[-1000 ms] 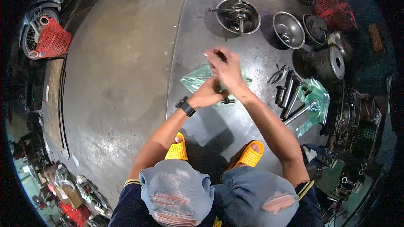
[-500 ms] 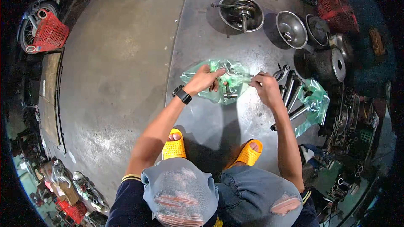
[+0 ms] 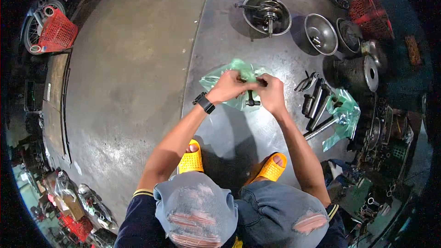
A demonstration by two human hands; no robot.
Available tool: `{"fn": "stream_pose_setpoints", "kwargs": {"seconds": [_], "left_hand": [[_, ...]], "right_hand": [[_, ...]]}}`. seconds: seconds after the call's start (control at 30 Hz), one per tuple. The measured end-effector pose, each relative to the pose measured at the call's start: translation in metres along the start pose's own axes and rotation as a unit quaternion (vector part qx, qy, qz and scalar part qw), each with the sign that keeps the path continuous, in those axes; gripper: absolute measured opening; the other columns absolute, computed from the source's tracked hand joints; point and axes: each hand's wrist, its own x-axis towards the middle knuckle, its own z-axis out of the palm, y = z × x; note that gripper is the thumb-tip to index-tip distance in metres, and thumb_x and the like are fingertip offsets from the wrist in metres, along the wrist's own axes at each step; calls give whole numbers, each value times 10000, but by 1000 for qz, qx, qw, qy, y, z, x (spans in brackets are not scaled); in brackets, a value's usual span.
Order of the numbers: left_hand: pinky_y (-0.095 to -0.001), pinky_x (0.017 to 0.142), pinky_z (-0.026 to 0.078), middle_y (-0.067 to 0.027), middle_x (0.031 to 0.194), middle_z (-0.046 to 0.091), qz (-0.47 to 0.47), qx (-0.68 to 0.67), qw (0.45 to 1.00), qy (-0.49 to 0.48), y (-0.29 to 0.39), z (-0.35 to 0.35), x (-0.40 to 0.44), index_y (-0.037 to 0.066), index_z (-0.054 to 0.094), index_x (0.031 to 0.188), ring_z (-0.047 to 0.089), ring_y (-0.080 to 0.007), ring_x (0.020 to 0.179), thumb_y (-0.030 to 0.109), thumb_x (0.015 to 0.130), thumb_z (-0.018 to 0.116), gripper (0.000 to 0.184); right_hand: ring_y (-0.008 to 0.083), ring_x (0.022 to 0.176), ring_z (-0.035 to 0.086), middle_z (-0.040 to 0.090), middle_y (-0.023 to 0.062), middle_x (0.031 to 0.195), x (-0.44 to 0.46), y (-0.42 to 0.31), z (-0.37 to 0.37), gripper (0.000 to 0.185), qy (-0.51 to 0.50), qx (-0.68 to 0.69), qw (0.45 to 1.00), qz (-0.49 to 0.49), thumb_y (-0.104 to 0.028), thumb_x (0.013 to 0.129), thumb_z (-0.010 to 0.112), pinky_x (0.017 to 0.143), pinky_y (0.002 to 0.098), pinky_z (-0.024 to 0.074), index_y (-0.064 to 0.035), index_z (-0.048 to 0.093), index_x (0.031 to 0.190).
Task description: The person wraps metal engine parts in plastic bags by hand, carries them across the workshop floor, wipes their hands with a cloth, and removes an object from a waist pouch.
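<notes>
A crumpled green plastic bag (image 3: pixel 212 80) lies on the metal sheet between my feet, partly hidden by both hands. My left hand (image 3: pixel 228 87), with a black watch at the wrist, is closed on the bag from the left. Close against it from the right is my right hand (image 3: pixel 272 93), its fingers pinched around something dark that I cannot make out. Below the fingers, a T-shaped metal piece (image 3: pixel 252 103) shows at the bag's near side. The rest of what the bag covers is hidden.
Several metal tools (image 3: pixel 316 103) lie at the right beside another green bag (image 3: pixel 347 115). A crankshaft (image 3: pixel 268 14) rests in a steel bowl (image 3: pixel 289 23) at the back. Another bowl (image 3: pixel 333 48) and a metal cylinder (image 3: pixel 371 73) stand further right. Yellow sandals (image 3: pixel 272 169) are close below.
My right hand has moved left and come up against my left hand. The bag is more bunched together, its top raised. My left hand has stayed nearly in place.
</notes>
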Motion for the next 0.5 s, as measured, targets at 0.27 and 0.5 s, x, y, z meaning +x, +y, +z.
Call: {"fn": "stream_pose_setpoints", "kwargs": {"seconds": [0.27, 0.5], "left_hand": [[-369, 688, 497, -143, 892, 602, 277, 177, 927, 184, 4, 24, -17, -8, 499, 1005, 604, -290, 815, 12, 770, 620, 265], [-400, 725, 490, -135, 865, 588, 315, 219, 896, 226, -2, 34, -19, 30, 509, 945, 573, -331, 845, -29, 733, 593, 236]], "right_hand": [[67, 532, 533, 613, 42, 621, 2, 17, 16, 139, 83, 244, 957, 136, -93, 771, 700, 490, 245, 412, 39, 653, 775], [311, 686, 642, 646, 185, 723, 8, 3, 12, 125, 96, 21, 995, 0, -48, 692, 662, 661, 357, 488, 40, 628, 773]]}}
